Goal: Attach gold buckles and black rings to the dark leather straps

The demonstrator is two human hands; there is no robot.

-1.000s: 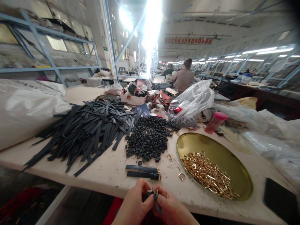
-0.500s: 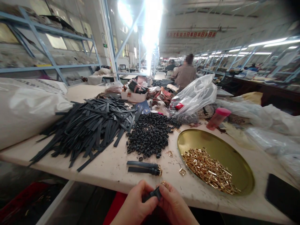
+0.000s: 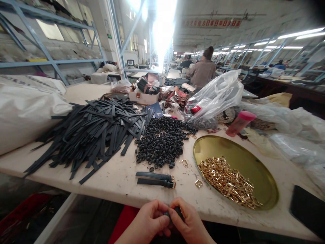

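Observation:
Just past the table's front edge, my left hand [image 3: 151, 218] and my right hand [image 3: 187, 218] meet, both closed on a black strap [image 3: 179, 212]. Most of the strap is hidden by my fingers, and no buckle shows on it now. Two short black straps with gold buckles [image 3: 154, 182] lie side by side on the table beyond my hands. Behind them is a heap of small black loops [image 3: 159, 145]. A loose gold buckle [image 3: 198, 183] rests right of the straps, near a gold tray [image 3: 254, 169] that holds a pile of gold buckles [image 3: 228, 179].
Long black strips [image 3: 101, 132] are heaped at left beside a white sack [image 3: 27, 115]. A pink-lidded jar [image 3: 240, 123], a clear plastic bag [image 3: 215, 98] and a small box [image 3: 143, 97] stand farther back. A dark flat object [image 3: 308, 210] lies at right. Another person [image 3: 203, 73] sits beyond.
My right fingers have curled over the strap, and the gold buckle seen in them before is now hidden. My hands have drawn closer together. The view has shifted slightly.

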